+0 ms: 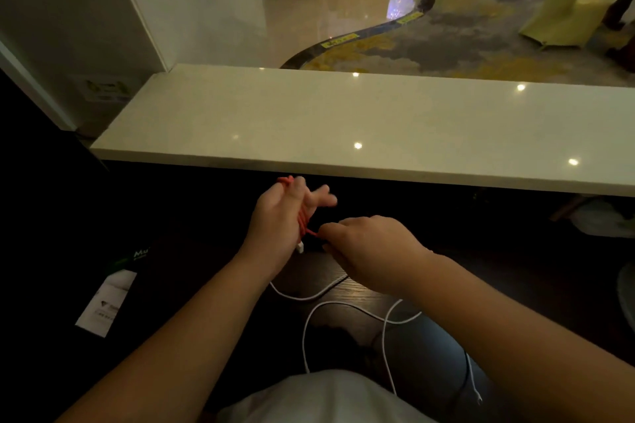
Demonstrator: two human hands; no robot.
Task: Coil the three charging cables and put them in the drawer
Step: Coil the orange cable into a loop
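A red charging cable (302, 221) is looped several times around my left hand (280, 216), whose fingers are spread; its white plug (300, 246) hangs below the palm. My right hand (367, 247) pinches the free red end just right of the left palm. Two white cables lie loose on the dark desk below my hands: one (309, 295) curves under my left wrist, the other (347, 306) makes a big loop toward my lap, its end (477, 395) hanging at the right. No drawer is visible.
A pale stone counter (343, 120) runs across the view just beyond my hands. A dark box with a white label (106, 299) lies on the desk at the left. Shiny floor and patterned carpet are beyond the counter.
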